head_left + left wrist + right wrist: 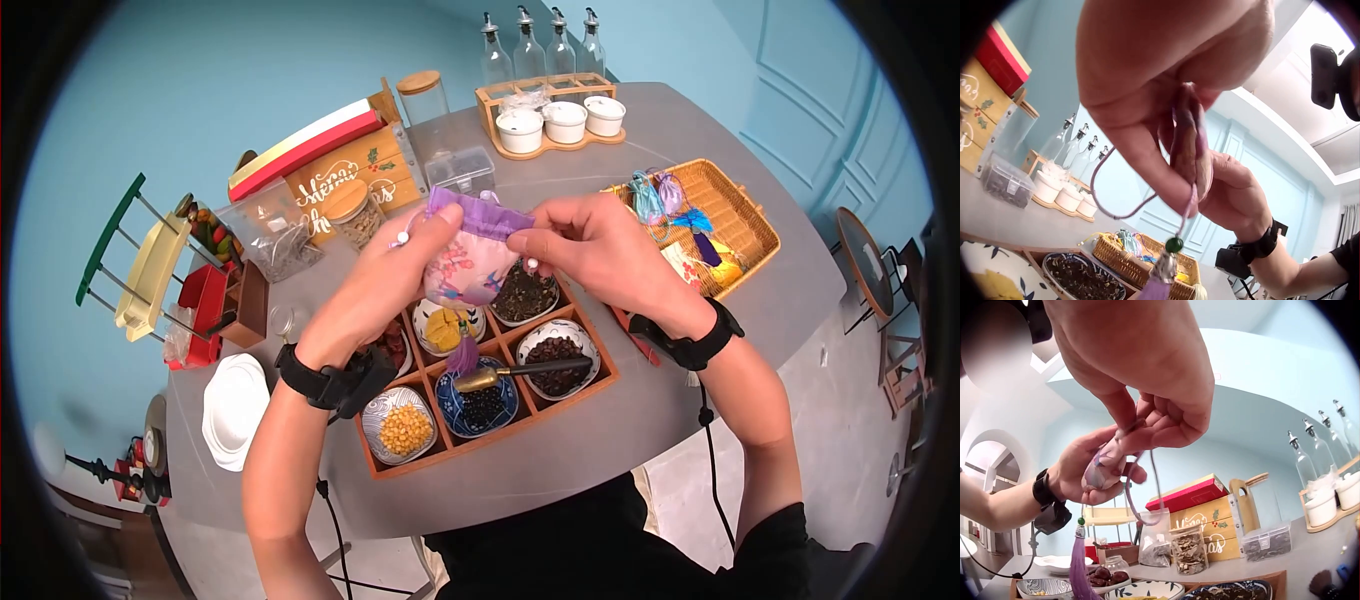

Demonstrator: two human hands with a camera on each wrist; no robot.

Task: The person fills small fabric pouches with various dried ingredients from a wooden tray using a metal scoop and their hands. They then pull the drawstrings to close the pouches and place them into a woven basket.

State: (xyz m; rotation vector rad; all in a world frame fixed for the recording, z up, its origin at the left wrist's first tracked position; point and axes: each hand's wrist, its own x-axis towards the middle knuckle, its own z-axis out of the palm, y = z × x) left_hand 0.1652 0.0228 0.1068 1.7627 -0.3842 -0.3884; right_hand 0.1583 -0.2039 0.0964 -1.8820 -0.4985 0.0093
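A small drawstring pouch (466,270), purple at the top and pale with floral print below, hangs between both hands above a divided wooden tray (530,414). My left hand (405,255) pinches its top edge at the left, thumb in front. At the right end of that edge, my right hand (610,250) pinches the fabric between thumb and fingers. A purple cord loops out from the pouch. Below it dangles a purple tassel (1080,562) with a green bead (1174,244). The inside of the pouch is hidden.
Tray bowls hold yellow kernels (405,430), black beans (478,408), dark brown beans (552,352) and dried leaves (525,296). A black-handled brass scoop (540,368) lies across two bowls. A wicker basket (757,235) holds tassels at right; white plates (235,410) lie left, glass bottles (528,55) behind.
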